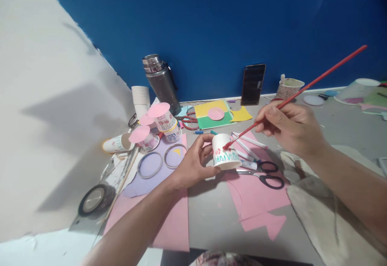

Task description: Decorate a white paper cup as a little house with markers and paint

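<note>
My left hand is closed around a white paper cup, which is tilted with its open rim downward. Teal pen strokes and red marks decorate the cup's side. Between the fingertips of my right hand is a long red paintbrush. Its red-coated tip touches the cup's side or lies just in front of it. Black-handled scissors and several slim markers lie on pink paper behind and beside the cup.
Decorated cups with pink discs stand left, near stacked cups and a steel flask. Two grey rings lie on purple paper. A phone leans on the blue wall. Cloth lies under my right arm.
</note>
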Available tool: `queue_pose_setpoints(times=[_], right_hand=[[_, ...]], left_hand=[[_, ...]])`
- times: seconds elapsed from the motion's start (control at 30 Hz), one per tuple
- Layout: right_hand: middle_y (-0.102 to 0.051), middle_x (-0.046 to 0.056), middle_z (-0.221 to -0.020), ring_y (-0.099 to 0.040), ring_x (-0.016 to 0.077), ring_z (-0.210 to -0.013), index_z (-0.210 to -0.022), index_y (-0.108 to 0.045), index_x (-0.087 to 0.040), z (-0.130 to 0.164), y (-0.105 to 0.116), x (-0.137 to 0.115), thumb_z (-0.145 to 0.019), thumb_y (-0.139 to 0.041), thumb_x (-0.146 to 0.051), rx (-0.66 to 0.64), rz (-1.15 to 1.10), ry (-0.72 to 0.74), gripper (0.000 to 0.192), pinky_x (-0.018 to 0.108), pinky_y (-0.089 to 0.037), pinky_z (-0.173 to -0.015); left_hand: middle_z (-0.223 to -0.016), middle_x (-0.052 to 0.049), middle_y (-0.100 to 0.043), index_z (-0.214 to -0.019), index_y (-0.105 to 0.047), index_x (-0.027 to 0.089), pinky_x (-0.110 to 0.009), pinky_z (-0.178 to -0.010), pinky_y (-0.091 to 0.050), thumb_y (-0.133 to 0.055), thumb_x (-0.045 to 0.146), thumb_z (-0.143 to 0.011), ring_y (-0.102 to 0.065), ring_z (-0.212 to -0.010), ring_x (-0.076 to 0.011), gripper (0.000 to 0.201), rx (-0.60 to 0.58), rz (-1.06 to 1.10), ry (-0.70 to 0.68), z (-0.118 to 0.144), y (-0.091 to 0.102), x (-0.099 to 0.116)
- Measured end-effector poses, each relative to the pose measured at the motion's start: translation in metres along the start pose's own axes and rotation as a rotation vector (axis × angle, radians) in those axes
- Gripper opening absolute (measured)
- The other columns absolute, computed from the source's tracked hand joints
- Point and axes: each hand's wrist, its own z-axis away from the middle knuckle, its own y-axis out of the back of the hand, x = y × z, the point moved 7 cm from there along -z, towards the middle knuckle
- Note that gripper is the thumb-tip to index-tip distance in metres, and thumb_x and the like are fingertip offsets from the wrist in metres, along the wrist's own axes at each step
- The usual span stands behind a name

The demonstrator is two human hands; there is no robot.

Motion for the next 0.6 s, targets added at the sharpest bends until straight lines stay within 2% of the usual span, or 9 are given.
queue_pose_setpoints(times=[0.27, 0.43, 0.6], right_hand=[[-0.074, 0.003, -0.065, -0.059, 0.0112, -0.052, -0.08, -0.081, -0.021, -0.001, 0.002, -0.001, -0.094, -0.078, -0.051, 0.042, -0.006, -0.002, 0.033, 0.025, -0.046, -0.047], [-0.075, 0.004, -0.066, -0.059, 0.0111, -0.051, -0.079, -0.081, -0.021, -0.001, -0.001, -0.001, -0.095, -0.077, -0.051, -0.015, 0.012, -0.014, 0.035, 0.024, -0.047, -0.046], [-0.073, 0.003, -0.064, -0.061, 0.0134, -0.055, -0.08, -0.081, -0.022, -0.002, 0.009, 0.0, -0.093, -0.078, -0.053, 0.059, 0.021, -0.006, 0.033, 0.026, -0.046, -0.046]], left_hand=[[-0.131, -0.007, -0.063, -0.119, -0.056, 0.027, -0.044, -0.105, -0.05, -0.089, 0.011, -0.066, -0.063, -0.13, -0.0332, 0.065, 0.01, -0.003, 0.007, 0.0, 0.001, 0.0], [-0.135, -0.008, -0.063, -0.121, -0.054, 0.027, -0.045, -0.107, -0.049, -0.09, 0.011, -0.065, -0.063, -0.131, -0.033, 0.068, 0.007, 0.019, 0.017, 0.0, 0.001, -0.002], [-0.131, -0.006, -0.064, -0.119, -0.055, 0.027, -0.044, -0.106, -0.049, -0.089, 0.009, -0.065, -0.063, -0.131, -0.033, 0.066, 0.019, 0.01, 0.019, 0.0, 0.0, 0.0]])
